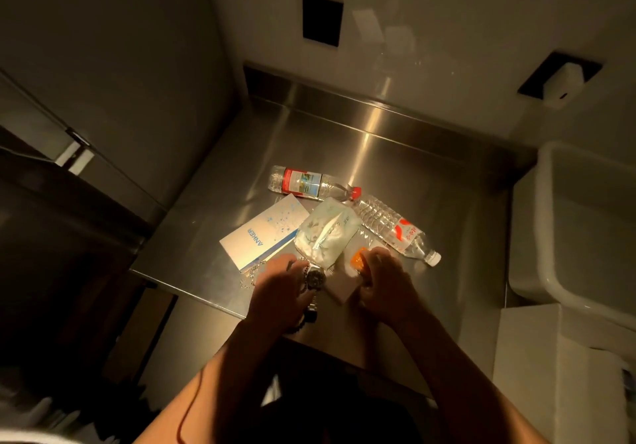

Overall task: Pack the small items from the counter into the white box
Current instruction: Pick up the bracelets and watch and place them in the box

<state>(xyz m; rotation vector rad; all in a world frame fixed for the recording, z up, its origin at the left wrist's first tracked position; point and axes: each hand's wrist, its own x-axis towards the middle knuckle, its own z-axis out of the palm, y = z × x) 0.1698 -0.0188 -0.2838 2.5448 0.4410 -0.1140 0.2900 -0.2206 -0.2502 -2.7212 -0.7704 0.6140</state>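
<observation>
On the far left of the steel counter (395, 154) we see a white Anker box (263, 233) lying flat, with a thin silver chain (253, 273) trailing off its near corner toward the counter's edge. Our left hand (280, 288) rests on that chain end, fingers curled over what looks like a wristwatch (315, 280); whether it grips the watch firmly we cannot tell. Beside it lies a soft tissue pack (327, 235), partly overlapping the box. Behind that, a red-labelled water bottle (303, 183) lies on its side. Our right hand (380, 280) is closed around a small orange item (358, 259), pressing it against a small white block (340, 288). Further right a second clear bottle (395, 230) lies tilted.

We judge this is the gathering step. To do it well, we should scoop chain and watch together so the chain does not snag, hold the orange piece securely, and lift both clear of the tissue pack before carrying them to the box.
</observation>
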